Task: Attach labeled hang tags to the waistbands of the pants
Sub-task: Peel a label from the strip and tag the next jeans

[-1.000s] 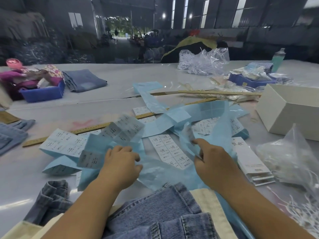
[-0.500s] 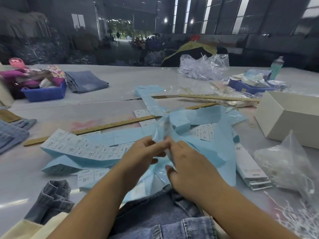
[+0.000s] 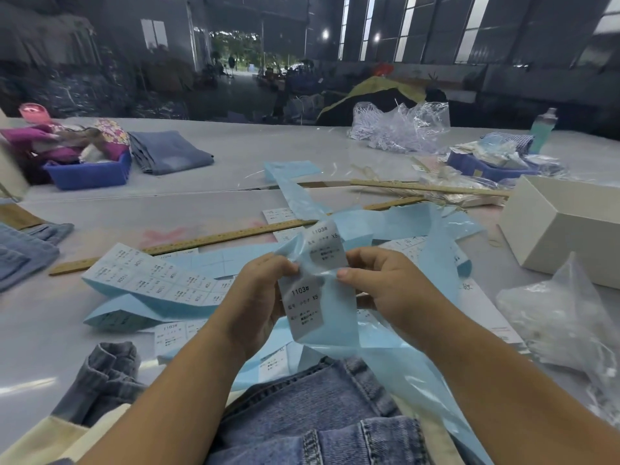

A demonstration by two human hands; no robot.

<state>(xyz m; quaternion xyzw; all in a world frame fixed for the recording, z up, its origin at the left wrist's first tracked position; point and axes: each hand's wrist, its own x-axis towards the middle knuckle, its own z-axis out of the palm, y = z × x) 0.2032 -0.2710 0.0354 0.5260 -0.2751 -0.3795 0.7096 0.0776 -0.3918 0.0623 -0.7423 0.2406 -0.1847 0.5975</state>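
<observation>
Both hands hold up a light blue backing strip with white printed labels reading 1103# XS (image 3: 306,307). My left hand (image 3: 265,297) pinches its left edge, and my right hand (image 3: 385,290) pinches its right edge with thumb on top. More label sheets (image 3: 151,276) lie spread on the table behind. Blue denim pants (image 3: 322,411) lie at the near edge under my forearms. A stack of white hang tags (image 3: 486,313) lies to the right, partly hidden by my right hand.
A long wooden ruler (image 3: 188,245) crosses the table. A white box (image 3: 563,229) and clear plastic bags (image 3: 563,317) stand on the right. Blue trays sit far left (image 3: 87,172) and far right (image 3: 483,166). Folded jeans (image 3: 171,152) lie at the back left.
My hands came together from apart, lifted the label strip off the table and turned its printed labels toward me.
</observation>
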